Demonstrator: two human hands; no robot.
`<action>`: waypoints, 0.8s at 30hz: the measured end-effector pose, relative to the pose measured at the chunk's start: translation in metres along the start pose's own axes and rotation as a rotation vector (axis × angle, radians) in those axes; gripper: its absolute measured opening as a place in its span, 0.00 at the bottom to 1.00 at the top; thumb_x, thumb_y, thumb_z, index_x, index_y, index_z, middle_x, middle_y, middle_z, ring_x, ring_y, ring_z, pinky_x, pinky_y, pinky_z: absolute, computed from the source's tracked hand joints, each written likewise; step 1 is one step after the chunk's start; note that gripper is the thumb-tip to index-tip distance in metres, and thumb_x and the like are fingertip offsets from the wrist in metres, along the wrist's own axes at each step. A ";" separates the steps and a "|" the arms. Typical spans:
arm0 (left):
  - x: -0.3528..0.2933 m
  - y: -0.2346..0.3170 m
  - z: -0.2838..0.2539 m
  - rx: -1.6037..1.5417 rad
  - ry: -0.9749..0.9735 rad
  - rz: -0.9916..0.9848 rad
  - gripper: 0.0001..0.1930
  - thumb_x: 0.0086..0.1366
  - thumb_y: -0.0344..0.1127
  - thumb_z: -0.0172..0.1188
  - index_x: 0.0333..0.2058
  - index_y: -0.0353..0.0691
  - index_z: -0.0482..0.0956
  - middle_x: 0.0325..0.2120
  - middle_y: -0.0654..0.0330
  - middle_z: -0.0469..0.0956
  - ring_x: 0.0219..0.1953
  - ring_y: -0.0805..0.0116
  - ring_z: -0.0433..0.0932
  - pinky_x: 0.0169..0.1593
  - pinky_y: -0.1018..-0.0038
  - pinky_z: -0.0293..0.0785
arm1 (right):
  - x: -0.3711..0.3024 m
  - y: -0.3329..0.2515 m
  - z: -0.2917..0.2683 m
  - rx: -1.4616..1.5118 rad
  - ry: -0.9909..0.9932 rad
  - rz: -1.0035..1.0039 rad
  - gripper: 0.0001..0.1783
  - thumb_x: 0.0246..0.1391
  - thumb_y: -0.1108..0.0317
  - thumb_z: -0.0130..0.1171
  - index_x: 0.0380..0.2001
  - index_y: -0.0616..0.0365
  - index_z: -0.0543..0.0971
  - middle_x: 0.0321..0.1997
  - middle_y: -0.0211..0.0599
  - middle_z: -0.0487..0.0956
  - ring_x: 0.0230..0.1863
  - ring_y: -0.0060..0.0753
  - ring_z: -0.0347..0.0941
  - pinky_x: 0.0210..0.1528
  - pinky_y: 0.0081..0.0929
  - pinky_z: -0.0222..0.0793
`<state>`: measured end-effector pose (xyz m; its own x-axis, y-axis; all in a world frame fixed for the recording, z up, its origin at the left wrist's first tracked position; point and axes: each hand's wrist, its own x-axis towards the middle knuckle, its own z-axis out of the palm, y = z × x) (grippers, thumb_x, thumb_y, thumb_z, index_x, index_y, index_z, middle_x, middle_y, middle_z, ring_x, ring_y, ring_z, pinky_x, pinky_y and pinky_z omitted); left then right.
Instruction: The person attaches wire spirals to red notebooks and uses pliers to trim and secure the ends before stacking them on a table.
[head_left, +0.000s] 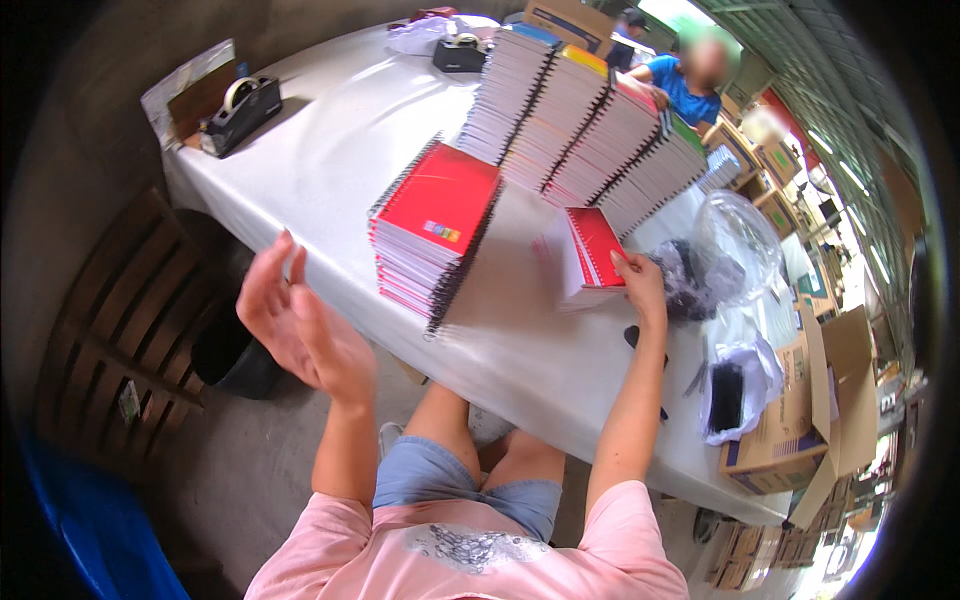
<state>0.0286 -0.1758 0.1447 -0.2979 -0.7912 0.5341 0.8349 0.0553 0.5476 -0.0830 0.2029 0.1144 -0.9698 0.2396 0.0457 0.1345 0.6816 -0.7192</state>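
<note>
My right hand (641, 281) has its thumb and fingers closed on the near right corner of a small stack of red-covered notebooks (597, 240). A row of white punch holes runs along the top cover, and no wire shows in it. To the left stands a taller pile of red spiral-bound notebooks (440, 195), black wire coils along its right side. My left hand (300, 325) is raised off the near edge of the table, fingers apart and slightly blurred, holding nothing. Behind both stacks, long rows of spiral-bound notebooks (570, 125) with differently coloured covers stand side by side.
The white-covered table (330, 150) carries two tape dispensers (240, 115) at its far side. Plastic bags of black coils (700, 275) and an open cardboard box (790, 420) sit to the right. A dark bin (235, 350) is below left. Another person (690, 85) works across the table.
</note>
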 end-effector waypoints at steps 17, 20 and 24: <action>-0.124 -0.007 0.063 -0.138 -0.890 -0.940 0.11 0.60 0.31 0.58 0.42 0.37 0.74 0.37 0.64 0.78 0.41 0.73 0.74 0.52 0.67 0.65 | -0.176 0.003 -0.001 0.370 0.217 -0.362 0.22 0.52 0.58 0.60 0.46 0.60 0.71 0.39 0.40 0.77 0.40 0.31 0.74 0.43 0.27 0.69; -0.120 0.005 0.072 0.590 -1.542 0.213 0.07 0.54 0.31 0.58 0.33 0.51 0.76 0.34 0.66 0.73 0.49 0.62 0.68 0.52 0.33 0.45 | -0.144 0.091 -0.079 -0.113 0.593 0.022 0.27 0.54 0.55 0.56 0.53 0.59 0.68 0.52 0.49 0.72 0.52 0.42 0.70 0.53 0.38 0.63; -0.165 -0.030 0.057 0.688 -1.650 0.341 0.14 0.51 0.47 0.62 0.29 0.45 0.73 0.46 0.61 0.66 0.56 0.58 0.60 0.50 0.33 0.44 | -0.081 0.179 -0.116 -0.504 0.622 0.228 0.34 0.50 0.56 0.58 0.58 0.56 0.62 0.51 0.53 0.71 0.54 0.53 0.66 0.52 0.45 0.64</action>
<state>0.0265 -0.0128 0.0769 -0.6322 0.6294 0.4518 0.7594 0.6189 0.2004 0.0435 0.3854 0.0628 -0.6380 0.6469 0.4178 0.5323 0.7625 -0.3677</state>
